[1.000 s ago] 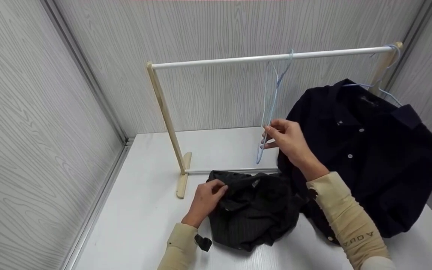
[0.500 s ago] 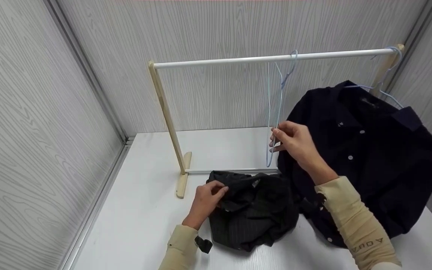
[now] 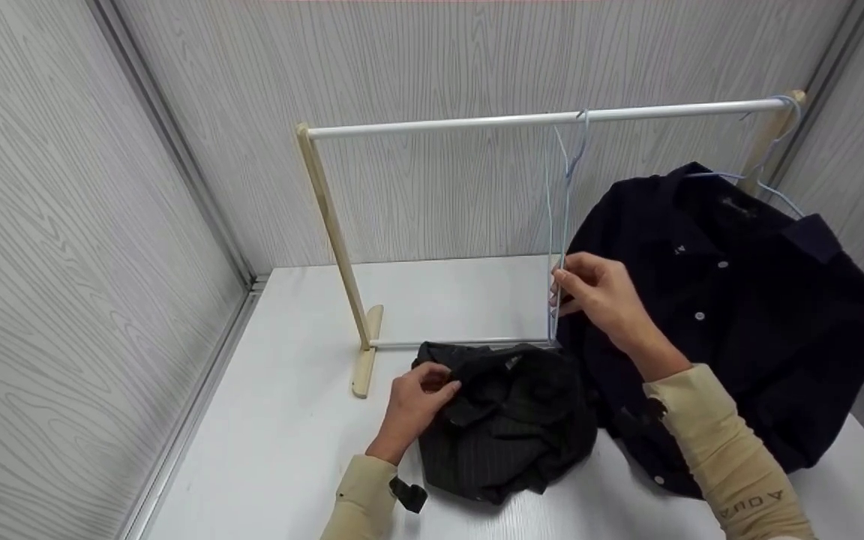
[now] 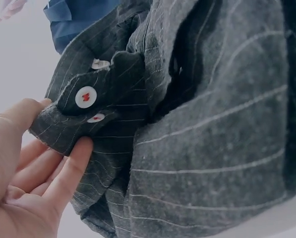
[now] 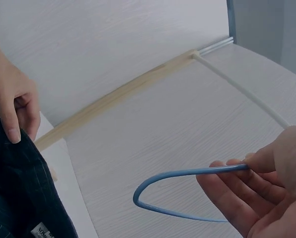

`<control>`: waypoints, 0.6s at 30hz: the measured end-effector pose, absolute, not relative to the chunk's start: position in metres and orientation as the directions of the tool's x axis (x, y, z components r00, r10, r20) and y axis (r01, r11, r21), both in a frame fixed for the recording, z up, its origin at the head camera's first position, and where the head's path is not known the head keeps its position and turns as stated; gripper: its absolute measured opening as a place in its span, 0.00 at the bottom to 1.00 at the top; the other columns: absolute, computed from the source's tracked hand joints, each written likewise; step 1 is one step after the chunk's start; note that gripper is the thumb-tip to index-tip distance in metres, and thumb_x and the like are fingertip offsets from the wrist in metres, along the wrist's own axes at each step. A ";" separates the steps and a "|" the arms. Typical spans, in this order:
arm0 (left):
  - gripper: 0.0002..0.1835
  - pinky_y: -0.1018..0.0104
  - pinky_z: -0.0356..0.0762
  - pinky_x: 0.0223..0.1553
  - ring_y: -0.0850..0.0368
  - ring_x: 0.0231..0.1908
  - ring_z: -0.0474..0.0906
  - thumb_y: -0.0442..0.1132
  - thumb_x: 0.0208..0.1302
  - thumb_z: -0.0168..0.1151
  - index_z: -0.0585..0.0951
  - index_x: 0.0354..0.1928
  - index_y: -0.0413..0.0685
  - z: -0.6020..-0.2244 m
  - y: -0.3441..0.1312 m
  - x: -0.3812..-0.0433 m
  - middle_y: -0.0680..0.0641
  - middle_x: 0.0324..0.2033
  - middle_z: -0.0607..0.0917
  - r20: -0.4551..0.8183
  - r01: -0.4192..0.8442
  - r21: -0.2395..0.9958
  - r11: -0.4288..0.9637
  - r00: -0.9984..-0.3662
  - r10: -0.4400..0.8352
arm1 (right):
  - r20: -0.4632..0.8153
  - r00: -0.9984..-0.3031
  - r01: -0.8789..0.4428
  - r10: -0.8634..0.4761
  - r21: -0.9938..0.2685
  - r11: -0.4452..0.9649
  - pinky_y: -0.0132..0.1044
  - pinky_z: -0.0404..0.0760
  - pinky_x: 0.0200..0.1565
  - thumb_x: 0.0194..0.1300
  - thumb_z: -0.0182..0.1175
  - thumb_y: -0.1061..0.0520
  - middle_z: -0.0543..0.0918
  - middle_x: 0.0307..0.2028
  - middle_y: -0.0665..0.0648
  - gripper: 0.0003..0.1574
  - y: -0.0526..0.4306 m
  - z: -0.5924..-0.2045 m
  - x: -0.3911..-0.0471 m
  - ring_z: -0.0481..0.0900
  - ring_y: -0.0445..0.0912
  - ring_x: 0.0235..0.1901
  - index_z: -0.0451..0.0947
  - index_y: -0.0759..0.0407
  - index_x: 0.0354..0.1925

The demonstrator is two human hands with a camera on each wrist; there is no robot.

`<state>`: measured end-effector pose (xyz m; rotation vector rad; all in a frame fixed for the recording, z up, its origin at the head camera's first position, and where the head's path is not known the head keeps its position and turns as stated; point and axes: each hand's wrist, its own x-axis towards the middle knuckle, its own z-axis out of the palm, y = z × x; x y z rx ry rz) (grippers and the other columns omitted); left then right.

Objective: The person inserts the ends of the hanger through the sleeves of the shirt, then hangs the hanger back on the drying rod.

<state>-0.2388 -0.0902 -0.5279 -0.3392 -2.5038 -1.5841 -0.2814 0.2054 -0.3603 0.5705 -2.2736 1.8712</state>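
Observation:
My left hand (image 3: 413, 405) pinches the collar edge of a dark pinstriped shirt (image 3: 507, 450), which lies crumpled on the table. Up close in the left wrist view, that shirt's collar (image 4: 63, 126) shows white buttons with red thread between thumb and fingers. With thumb and fingertips, my right hand (image 3: 604, 300) pinches the side of a light blue wire hanger (image 3: 568, 202). Its hook is at the white rail and it stands nearly edge-on to the head view. One rounded end of the hanger (image 5: 143, 191) extends past the fingers in the right wrist view.
A clothes rack with a white rail (image 3: 432, 125) and wooden posts (image 3: 334, 232) stands on the white table (image 3: 267, 420). At its right end a dark navy shirt (image 3: 762, 322) hangs on another blue hanger (image 3: 777, 196), close to my right forearm. Grey wood-grain walls enclose the table.
My right hand has shifted right and slightly down, and the hanger it holds has swung right, looking narrower. The left hand stays at the pinstriped shirt's collar, nearly unmoved.

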 end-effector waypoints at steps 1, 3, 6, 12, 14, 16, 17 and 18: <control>0.14 0.69 0.82 0.46 0.60 0.44 0.84 0.50 0.61 0.70 0.84 0.46 0.55 -0.528 -0.090 -0.238 0.52 0.41 0.87 0.245 0.266 0.874 0.405 -0.964 0.104 | 0.345 -0.915 -0.380 -0.212 -0.912 0.155 0.42 0.87 0.32 0.70 0.61 0.56 0.84 0.30 0.59 0.14 0.207 -0.363 -0.280 0.86 0.49 0.28 0.77 0.69 0.42; 0.16 0.70 0.81 0.46 0.59 0.45 0.84 0.49 0.61 0.70 0.83 0.48 0.54 -0.529 -0.090 -0.237 0.50 0.43 0.87 0.231 0.255 0.886 0.387 -0.967 0.107 | 0.341 -0.908 -0.387 -0.244 -0.907 0.169 0.42 0.87 0.32 0.70 0.61 0.55 0.85 0.30 0.57 0.14 0.210 -0.367 -0.276 0.86 0.51 0.28 0.77 0.68 0.42; 0.16 0.71 0.81 0.47 0.58 0.46 0.84 0.48 0.62 0.70 0.83 0.49 0.52 -0.529 -0.089 -0.237 0.49 0.44 0.87 0.225 0.251 0.895 0.369 -0.968 0.113 | 0.325 -0.899 -0.392 -0.294 -0.896 0.208 0.42 0.87 0.31 0.71 0.60 0.56 0.85 0.30 0.53 0.14 0.215 -0.373 -0.271 0.87 0.49 0.28 0.77 0.68 0.42; 0.16 0.71 0.82 0.46 0.58 0.47 0.84 0.49 0.62 0.69 0.83 0.49 0.52 -0.531 -0.088 -0.239 0.49 0.44 0.86 0.221 0.247 0.898 0.365 -0.969 0.112 | 0.247 -0.896 -0.371 -0.368 -0.871 0.321 0.40 0.86 0.29 0.71 0.60 0.57 0.82 0.32 0.63 0.14 0.226 -0.384 -0.263 0.85 0.49 0.27 0.77 0.71 0.42; 0.16 0.70 0.82 0.46 0.58 0.47 0.84 0.49 0.63 0.69 0.83 0.49 0.52 -0.531 -0.088 -0.239 0.48 0.45 0.86 0.223 0.249 0.895 0.369 -0.968 0.112 | 0.222 -0.898 -0.356 -0.379 -0.873 0.332 0.39 0.86 0.29 0.70 0.61 0.58 0.82 0.33 0.67 0.14 0.229 -0.386 -0.259 0.85 0.48 0.27 0.77 0.71 0.42; 0.16 0.70 0.82 0.46 0.58 0.47 0.84 0.49 0.63 0.69 0.83 0.49 0.52 -0.531 -0.088 -0.239 0.48 0.45 0.86 0.225 0.250 0.895 0.371 -0.968 0.109 | 0.212 -0.897 -0.352 -0.388 -0.874 0.334 0.39 0.85 0.29 0.69 0.61 0.58 0.82 0.33 0.69 0.13 0.231 -0.388 -0.256 0.84 0.47 0.26 0.77 0.70 0.41; 0.16 0.70 0.82 0.46 0.58 0.47 0.84 0.49 0.63 0.69 0.83 0.49 0.52 -0.531 -0.088 -0.239 0.48 0.45 0.86 0.225 0.249 0.894 0.372 -0.968 0.108 | 0.210 -0.896 -0.351 -0.392 -0.875 0.333 0.40 0.85 0.28 0.69 0.62 0.59 0.81 0.33 0.70 0.13 0.232 -0.389 -0.254 0.84 0.45 0.26 0.77 0.70 0.41; 0.15 0.70 0.82 0.46 0.58 0.47 0.84 0.49 0.63 0.69 0.83 0.48 0.51 -0.531 -0.088 -0.239 0.48 0.45 0.86 0.224 0.248 0.895 0.372 -0.969 0.107 | 0.206 -0.895 -0.348 -0.395 -0.877 0.331 0.40 0.85 0.28 0.69 0.62 0.59 0.81 0.33 0.70 0.12 0.233 -0.391 -0.252 0.84 0.45 0.26 0.77 0.70 0.41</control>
